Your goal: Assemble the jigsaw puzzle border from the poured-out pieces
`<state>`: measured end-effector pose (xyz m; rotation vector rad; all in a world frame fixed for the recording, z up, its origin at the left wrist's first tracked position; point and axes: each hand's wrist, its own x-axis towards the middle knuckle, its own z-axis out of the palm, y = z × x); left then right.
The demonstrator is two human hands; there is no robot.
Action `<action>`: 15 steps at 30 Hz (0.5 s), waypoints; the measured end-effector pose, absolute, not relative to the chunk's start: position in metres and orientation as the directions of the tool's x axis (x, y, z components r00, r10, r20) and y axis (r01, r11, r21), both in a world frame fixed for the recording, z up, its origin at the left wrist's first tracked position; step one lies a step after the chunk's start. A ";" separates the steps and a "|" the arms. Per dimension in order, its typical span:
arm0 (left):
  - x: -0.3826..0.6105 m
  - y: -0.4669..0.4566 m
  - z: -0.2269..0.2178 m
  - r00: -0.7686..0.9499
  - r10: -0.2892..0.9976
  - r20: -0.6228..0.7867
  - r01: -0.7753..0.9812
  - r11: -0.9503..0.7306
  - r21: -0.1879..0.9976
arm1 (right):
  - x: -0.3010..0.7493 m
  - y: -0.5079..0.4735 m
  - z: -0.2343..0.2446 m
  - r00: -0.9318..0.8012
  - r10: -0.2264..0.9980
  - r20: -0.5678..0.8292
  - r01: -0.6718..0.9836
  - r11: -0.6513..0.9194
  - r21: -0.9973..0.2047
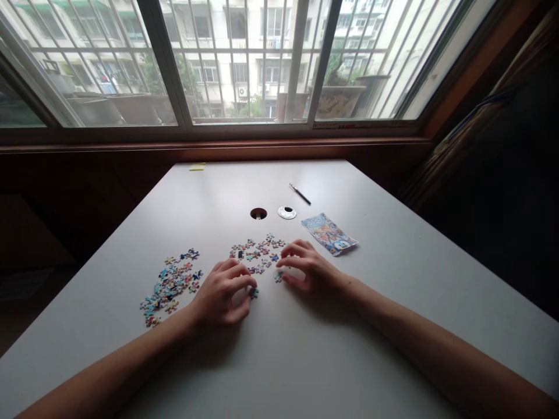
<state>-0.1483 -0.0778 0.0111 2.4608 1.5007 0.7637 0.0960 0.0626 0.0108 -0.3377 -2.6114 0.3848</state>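
On a white table [305,361] both my hands rest near loose jigsaw pieces. My left hand [222,294] is curled, its fingertips pinching a small puzzle piece [254,293] against the tabletop. My right hand [308,270] lies with fingers bent and slightly apart, fingertips touching a piece [278,276] at the edge of the middle cluster of pieces [257,254]. A larger pile of pieces [170,285] lies to the left of my left hand.
A printed puzzle bag [334,234] lies right of the pieces. Behind them are a round cable hole [258,213], its white cap [287,212] and a pen [300,194]. A yellow note [197,167] sits at the far edge, under a barred window [244,64].
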 end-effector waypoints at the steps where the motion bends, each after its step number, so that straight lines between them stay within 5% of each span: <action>1: -0.148 -0.078 0.011 0.368 0.870 0.328 0.793 -0.478 0.377 | 0.095 0.059 0.013 -0.882 0.276 0.383 0.150 0.933 -0.328; 15: -0.145 -0.077 0.004 0.375 0.872 0.315 0.805 -0.475 0.357 | 0.095 0.066 0.004 -0.841 0.362 0.402 0.196 0.897 -0.397</action>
